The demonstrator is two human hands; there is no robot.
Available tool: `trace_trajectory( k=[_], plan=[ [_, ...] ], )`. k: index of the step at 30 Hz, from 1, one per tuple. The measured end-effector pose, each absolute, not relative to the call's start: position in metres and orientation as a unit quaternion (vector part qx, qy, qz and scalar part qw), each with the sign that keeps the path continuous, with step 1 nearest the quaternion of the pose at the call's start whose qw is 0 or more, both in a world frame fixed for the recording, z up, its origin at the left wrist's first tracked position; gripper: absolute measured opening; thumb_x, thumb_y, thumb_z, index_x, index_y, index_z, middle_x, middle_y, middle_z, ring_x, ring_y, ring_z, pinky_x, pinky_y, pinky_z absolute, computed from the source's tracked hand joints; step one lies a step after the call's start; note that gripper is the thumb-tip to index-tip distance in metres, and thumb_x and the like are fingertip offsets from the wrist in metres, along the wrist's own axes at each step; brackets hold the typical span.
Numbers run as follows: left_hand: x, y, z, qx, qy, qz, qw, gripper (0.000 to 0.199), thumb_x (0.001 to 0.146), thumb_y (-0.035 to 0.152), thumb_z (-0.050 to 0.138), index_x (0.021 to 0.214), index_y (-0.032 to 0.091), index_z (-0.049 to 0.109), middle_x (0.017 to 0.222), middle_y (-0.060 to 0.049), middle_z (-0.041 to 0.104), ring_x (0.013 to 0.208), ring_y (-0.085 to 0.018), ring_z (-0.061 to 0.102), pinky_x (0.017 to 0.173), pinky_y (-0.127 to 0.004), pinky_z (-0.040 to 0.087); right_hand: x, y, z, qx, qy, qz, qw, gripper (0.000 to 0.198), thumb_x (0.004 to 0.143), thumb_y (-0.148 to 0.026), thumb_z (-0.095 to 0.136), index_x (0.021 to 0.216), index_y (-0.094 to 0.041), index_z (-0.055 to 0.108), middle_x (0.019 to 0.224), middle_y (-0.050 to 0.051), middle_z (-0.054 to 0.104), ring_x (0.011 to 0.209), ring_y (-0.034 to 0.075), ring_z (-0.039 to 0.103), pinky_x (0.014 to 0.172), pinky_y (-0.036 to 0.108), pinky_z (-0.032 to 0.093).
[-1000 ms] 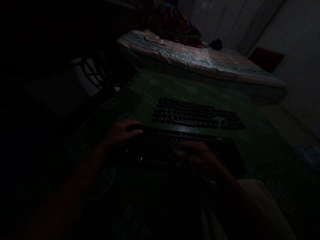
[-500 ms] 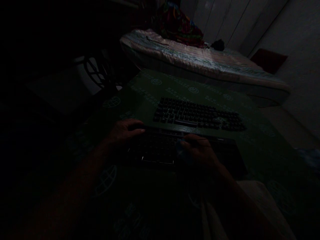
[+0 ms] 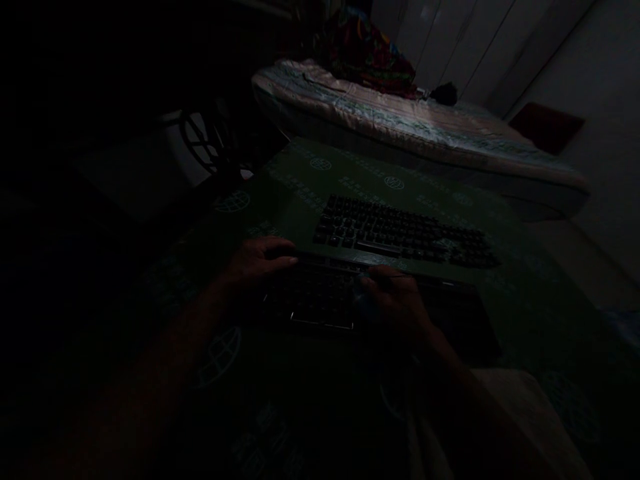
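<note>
In dim light a black keyboard base [image 3: 315,293], stripped of its keycaps, lies on a green printed table cover [image 3: 280,200]. My left hand [image 3: 255,263] grips its upper left edge, thumb along the top. Over the middle of the base, my right hand [image 3: 400,300] is closed on a bluish cloth [image 3: 367,300] pressed to the key area; a thin dark line shows above the fingers, too dim to name. Just beyond the base, loose black keycaps [image 3: 400,230] are laid out in keyboard order, with a gap toward the right.
A pale cloth [image 3: 515,400] lies by my right forearm. Past the table stands a bed [image 3: 425,137] with a patterned sheet and a dark red floral cloth [image 3: 370,60] on it. A chair with a curved openwork back [image 3: 200,143] is at the left.
The camera view has turned slightly left, so everything on the table sits a little further right. Against the keyboard base, my right hand with the cloth has shifted slightly left. My left hand keeps its place.
</note>
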State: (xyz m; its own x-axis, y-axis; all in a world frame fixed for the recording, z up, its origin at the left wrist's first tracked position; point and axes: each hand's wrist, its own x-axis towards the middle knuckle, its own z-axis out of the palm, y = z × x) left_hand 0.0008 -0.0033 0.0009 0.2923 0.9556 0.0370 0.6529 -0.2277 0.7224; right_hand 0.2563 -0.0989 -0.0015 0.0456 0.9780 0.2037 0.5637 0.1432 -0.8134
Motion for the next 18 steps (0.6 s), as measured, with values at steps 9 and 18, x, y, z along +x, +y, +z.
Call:
trace_trajectory(
  k=[9, 18],
  plan=[
    [-0.0003, -0.0031, -0.0012, 0.740, 0.538, 0.256, 0.313, 0.050, 0.062, 0.058, 0.060, 0.097, 0.022, 0.067, 0.105, -0.003, 0.068, 0.102, -0.024, 0.059, 0.093, -0.035, 0.044, 0.2543, -0.1024, 0.0024, -0.587, -0.640, 0.299, 0.396, 0.022, 0.081, -0.037, 0.054, 0.078, -0.017, 0.064, 0.067, 0.003, 0.062, 0.058, 0.014, 0.055, 0.054, 0.027, 0.042],
    [0.0010, -0.0042, -0.0007, 0.748, 0.530, 0.252, 0.308, 0.046, 0.065, 0.053, 0.060, 0.096, 0.021, 0.068, 0.103, -0.003, 0.068, 0.099, -0.023, 0.060, 0.091, -0.035, 0.045, 0.2490, -0.1057, 0.0059, -0.585, -0.652, 0.303, 0.377, 0.023, 0.081, -0.037, 0.052, 0.077, -0.017, 0.062, 0.064, 0.003, 0.060, 0.056, 0.014, 0.052, 0.051, 0.026, 0.040]
  ],
)
